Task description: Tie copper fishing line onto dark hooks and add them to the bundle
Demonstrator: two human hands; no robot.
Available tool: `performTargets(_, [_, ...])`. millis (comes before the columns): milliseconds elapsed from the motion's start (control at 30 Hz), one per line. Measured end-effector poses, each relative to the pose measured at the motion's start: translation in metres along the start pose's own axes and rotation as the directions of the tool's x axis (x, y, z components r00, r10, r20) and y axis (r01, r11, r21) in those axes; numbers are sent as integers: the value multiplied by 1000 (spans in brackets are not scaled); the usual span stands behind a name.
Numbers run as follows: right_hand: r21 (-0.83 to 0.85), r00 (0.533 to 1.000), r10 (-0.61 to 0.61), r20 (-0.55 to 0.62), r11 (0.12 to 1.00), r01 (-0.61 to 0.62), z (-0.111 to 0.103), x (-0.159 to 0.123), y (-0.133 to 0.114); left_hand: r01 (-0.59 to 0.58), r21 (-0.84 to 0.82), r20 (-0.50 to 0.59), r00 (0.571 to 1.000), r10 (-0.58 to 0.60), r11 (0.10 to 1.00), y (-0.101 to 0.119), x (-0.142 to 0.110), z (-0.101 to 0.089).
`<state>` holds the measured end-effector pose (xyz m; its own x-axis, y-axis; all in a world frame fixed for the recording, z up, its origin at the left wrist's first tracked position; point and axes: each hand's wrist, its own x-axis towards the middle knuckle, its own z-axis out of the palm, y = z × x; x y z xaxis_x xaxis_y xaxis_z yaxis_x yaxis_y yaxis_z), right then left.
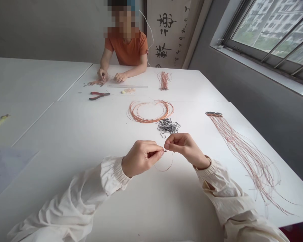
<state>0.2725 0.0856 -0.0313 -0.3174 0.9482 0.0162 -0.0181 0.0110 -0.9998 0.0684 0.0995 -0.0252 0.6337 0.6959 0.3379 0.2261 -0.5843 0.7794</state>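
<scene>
White table [53,134] — left hand [141,158] and right hand [185,148] pinch coppery line [165,169].

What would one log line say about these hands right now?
left hand: pinching string | right hand: pinching string | nearby: hooks

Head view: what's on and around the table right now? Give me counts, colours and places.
Pliers: one, red handles, far left of the table.
Ruler: one, clear, near the far edge.
Line bundle: one, reddish, far side.
Coiled line: one coil, copper, mid-table.
Fish hooks: many, dark, heaped beside the coil.
Hooked lines: many, reddish, fanned out at right.
Co-worker: one person, orange shirt, across the table.
Short line loop: one, copper, between the hands.
Left hand: one, pinching the loop.
Right hand: one, pinching the loop.
</scene>
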Motion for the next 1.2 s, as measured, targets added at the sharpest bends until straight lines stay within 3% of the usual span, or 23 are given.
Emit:
performTargets(200, [212, 994, 60, 93, 974, -79, -2, 7, 17, -23, -37, -57, 998, 21, 999, 4, 1, -2])
performTargets(300, [217, 1000, 12, 24, 976, -17, 6, 7, 23, -7, 8, -117, 993, 8, 1000, 3, 4, -5])
performTargets(400, [-70, 976, -157, -153, 986, 148, 15, 3, 22, 1, 88, -174, 985, 15, 996, 0, 8, -8])
performTargets(467, [-340, 927, -321, -196, 909, 243, 18, -1, 18, -7, 138, -197, 980, 35, 990, -3, 10, -9])
performTargets(567, [-614, 868, -489, -89, 713, 339, 19, -6, 12, -27, 200, -194, 979, 67, 979, -6, 12, -11])
performTargets(667, [-699, 845, -535, 16, 598, 392, 17, -9, 5, -46, 236, -157, 984, 84, 971, -9, 12, -11])
performTargets(733, [-684, 854, -519, 20, 616, 390, 16, -10, 2, -61, 242, -122, 988, 93, 968, -10, 11, -10])
performTargets(933, [-516, 928, -372, -5, 796, 316, 9, -8, -6, -112, 196, -19, 993, 118, 974, -11, 6, -4])
performTargets(1200, [-215, 994, -107, -8, 971, 103, 1, 0, -2, -128, 77, -3, 992, 128, 989, -5, 2, 0])
